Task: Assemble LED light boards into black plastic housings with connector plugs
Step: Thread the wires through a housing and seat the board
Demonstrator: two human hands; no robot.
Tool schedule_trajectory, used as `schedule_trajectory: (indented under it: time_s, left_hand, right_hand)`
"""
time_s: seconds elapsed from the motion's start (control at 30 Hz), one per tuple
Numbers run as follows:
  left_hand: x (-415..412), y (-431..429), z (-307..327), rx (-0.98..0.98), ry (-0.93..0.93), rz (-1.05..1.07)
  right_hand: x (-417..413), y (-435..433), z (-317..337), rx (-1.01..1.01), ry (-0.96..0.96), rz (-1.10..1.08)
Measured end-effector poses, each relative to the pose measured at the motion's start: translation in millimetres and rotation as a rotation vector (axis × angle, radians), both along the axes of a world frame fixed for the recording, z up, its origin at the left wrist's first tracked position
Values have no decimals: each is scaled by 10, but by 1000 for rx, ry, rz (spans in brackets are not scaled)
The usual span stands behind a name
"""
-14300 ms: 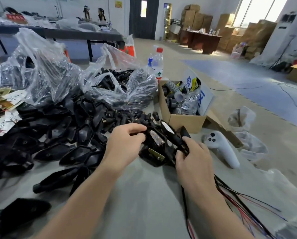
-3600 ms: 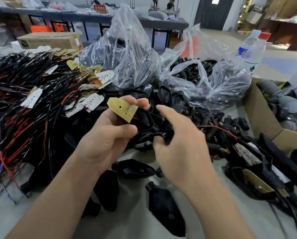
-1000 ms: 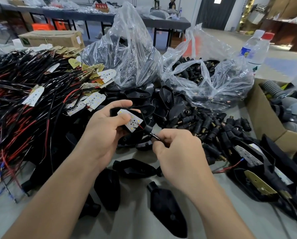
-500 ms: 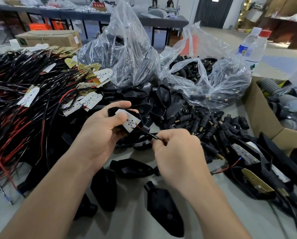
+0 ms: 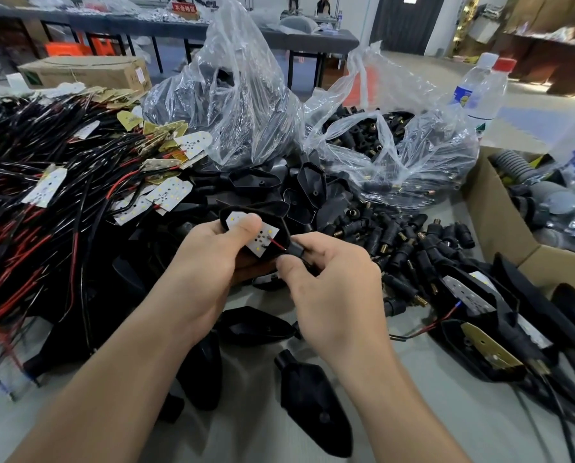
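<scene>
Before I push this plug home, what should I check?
1. Left hand grips the housing: ok.
2. LED board lies inside the housing, thumb pressing it: ok.
3. Right hand pinches the connector plug: ok.
4. Red wire runs from board to plug without a kink: ok.
5. Plug fully seated in the housing's neck: cannot tell, fingers hide it.
</scene>
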State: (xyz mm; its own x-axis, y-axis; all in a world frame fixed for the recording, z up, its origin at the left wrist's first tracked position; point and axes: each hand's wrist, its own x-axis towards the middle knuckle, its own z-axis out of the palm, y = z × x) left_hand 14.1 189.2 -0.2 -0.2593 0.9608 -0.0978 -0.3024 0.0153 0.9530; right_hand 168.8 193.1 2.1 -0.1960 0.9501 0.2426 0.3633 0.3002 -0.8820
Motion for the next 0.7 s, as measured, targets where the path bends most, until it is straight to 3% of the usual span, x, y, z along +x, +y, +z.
schedule_trajectory:
  time_s: [0.47, 0.6, 0.7]
  left_hand:
    - [57, 8, 15, 8, -106, 58]
    - [2, 7, 0, -14, -81, 25]
    - [3, -5, -11, -21, -82, -34]
  right_hand:
    - [101, 78, 118, -66, 18, -74]
    - [470, 269, 196, 37, -223, -330]
    - [632, 364, 157, -38, -436, -356]
